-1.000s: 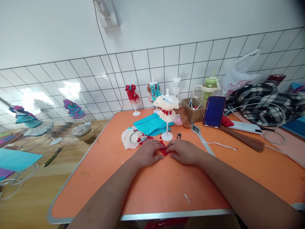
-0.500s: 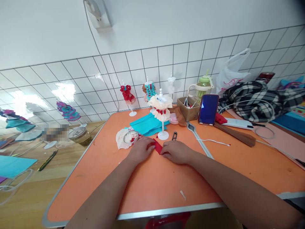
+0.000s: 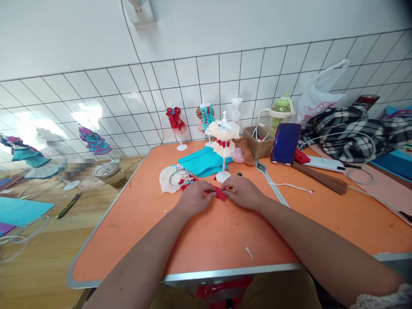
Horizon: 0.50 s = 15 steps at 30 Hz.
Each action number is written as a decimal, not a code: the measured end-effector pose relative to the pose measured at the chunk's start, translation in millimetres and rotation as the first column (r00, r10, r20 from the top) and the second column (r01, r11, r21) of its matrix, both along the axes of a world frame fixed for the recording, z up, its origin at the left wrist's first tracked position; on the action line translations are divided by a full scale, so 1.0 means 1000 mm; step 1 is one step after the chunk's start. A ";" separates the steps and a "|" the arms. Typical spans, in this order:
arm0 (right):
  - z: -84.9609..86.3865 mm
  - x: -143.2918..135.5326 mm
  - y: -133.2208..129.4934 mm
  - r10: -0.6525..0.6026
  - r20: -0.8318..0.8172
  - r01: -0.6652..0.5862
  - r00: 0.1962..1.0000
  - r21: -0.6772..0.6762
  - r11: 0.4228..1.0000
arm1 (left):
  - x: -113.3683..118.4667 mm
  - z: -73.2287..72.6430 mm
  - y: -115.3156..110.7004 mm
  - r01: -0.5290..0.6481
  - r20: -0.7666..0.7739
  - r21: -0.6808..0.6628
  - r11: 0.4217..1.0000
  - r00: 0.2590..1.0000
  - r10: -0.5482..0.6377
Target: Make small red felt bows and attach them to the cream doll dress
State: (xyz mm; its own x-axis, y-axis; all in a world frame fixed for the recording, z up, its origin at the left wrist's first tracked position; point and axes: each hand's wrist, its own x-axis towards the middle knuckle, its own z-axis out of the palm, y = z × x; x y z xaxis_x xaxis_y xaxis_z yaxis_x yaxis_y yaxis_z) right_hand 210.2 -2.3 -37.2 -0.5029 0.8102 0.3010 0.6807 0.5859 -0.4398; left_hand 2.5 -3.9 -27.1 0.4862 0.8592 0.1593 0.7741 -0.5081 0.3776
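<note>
A small piece of red crepe paper [image 3: 220, 194] is pinched between my two hands, low over the orange table. My left hand [image 3: 196, 196] grips its left side, thumb and fingers pressed together. On its right side my right hand [image 3: 242, 191] is closed in a similar pinch. Just behind them stands a white mini dress form [image 3: 223, 146] in a cream ruffled outfit with a red bow trim. Sheets of turquoise paper [image 3: 201, 163] lie behind my left hand. Left of that hand is a round clear container [image 3: 179, 177] with red scraps beside it, on cream paper [image 3: 165, 180].
More dressed forms, including a red one [image 3: 175, 120], stand along the tiled wall. A cardboard box [image 3: 257, 143], an upright phone [image 3: 286, 143] and a green-lidded bottle [image 3: 280, 112] are at the back right. Grey tweezers [image 3: 272, 182] lie right of my hands.
The view has shifted slightly. My hands have drawn closer together on the red paper, so less of it shows. The dark metal clip behind my right hand is now mostly covered.
</note>
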 end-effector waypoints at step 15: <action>-0.002 0.002 0.002 0.127 0.197 -0.108 0.972 -0.104 0.989 | -0.001 -0.001 0.005 0.150 -0.037 0.023 0.988 0.988 -0.149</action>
State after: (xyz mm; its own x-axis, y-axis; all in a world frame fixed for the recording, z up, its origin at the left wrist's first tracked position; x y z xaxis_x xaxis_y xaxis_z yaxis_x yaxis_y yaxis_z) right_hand 211.8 -0.5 -39.0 -0.6393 0.7609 0.1106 0.6895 0.6310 -0.3555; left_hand 1.9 1.2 -28.3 0.6144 0.7723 0.1614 0.7012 -0.6283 0.3369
